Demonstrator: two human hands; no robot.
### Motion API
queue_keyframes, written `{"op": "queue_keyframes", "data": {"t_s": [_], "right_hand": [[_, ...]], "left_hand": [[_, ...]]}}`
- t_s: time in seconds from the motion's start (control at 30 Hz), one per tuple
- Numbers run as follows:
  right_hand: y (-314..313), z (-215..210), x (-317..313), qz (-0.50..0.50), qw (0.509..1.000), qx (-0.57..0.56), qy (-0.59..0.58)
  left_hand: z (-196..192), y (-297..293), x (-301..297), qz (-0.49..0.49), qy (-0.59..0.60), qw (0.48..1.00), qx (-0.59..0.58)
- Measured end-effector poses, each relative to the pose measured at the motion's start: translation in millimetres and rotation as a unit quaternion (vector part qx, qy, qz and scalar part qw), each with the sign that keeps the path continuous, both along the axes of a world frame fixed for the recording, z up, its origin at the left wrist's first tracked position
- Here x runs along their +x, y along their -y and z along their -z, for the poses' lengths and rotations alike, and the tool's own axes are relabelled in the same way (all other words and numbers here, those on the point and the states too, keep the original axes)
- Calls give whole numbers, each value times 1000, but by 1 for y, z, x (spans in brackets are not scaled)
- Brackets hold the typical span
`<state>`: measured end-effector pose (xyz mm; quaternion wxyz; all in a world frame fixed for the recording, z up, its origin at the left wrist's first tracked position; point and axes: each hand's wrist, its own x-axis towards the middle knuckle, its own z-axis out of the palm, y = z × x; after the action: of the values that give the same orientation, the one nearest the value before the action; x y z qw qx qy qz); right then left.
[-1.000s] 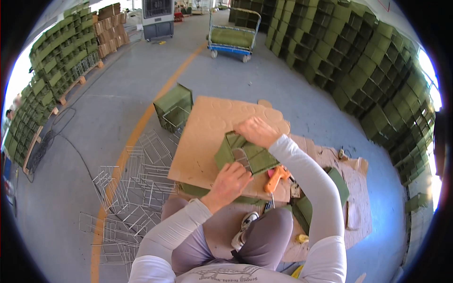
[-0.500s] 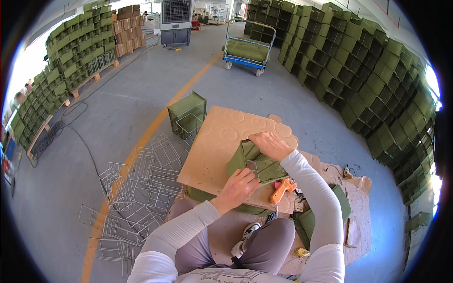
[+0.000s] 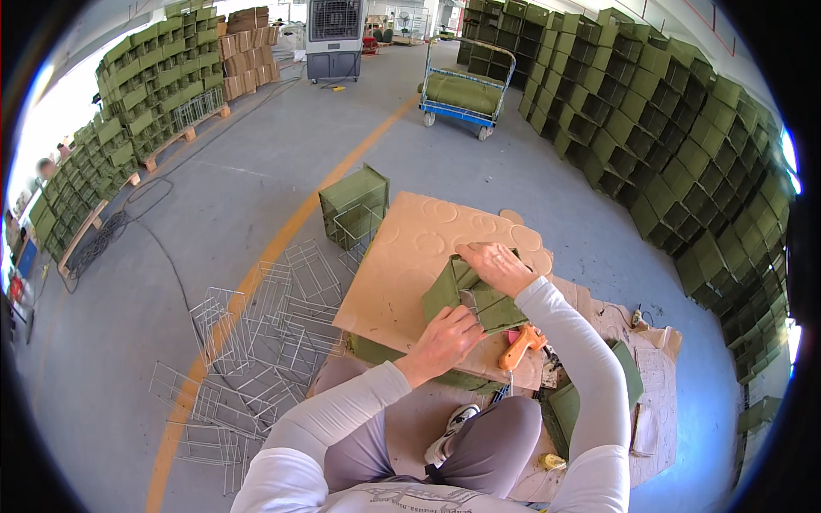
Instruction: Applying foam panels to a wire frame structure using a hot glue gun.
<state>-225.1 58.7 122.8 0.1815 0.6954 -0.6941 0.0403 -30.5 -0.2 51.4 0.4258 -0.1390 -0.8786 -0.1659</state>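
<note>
A green fabric cover with a wire frame inside lies on a brown cardboard sheet in front of me. My left hand grips its near edge. My right hand presses down on its far top side. An orange glue gun rests on the cardboard just right of the cover, below my right forearm.
Several bare wire frames lie on the floor to my left. A finished green box stands beyond the cardboard. Stacks of green boxes line the right wall and the far left. A blue cart stands far ahead.
My right hand has shifted slightly along the top of the cover, and my left hand has come up to its near edge. The view has tilted a little.
</note>
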Motion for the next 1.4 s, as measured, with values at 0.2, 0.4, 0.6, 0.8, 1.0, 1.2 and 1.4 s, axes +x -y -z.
{"op": "queue_keyframes", "data": {"t_s": [0.2, 0.4, 0.6, 0.8, 1.0, 1.2, 1.4], "right_hand": [[-1, 6, 2, -7, 1000, -20, -22], [5, 0, 5, -10, 999, -4, 48], [2, 7, 6, -13, 999, -29, 18], [8, -8, 18, -36, 997, -5, 72], [9, 1, 11, -19, 999, 15, 27], [7, -8, 8, -11, 995, 2, 100], [-6, -28, 7, 62, 989, 87, 103]], "left_hand": [[0, 0, 1, 2, -1, 1000, -4], [2, -1, 0, 1, -8, 1000, -5], [1, -3, 1, 8, -10, 1000, -5], [4, -4, 1, 7, -15, 1000, -3], [3, -4, 1, 2, -2, 1000, -15], [2, -6, 1, 6, -1, 1000, -16], [5, -6, 1, 13, 3, 1000, -21]]}}
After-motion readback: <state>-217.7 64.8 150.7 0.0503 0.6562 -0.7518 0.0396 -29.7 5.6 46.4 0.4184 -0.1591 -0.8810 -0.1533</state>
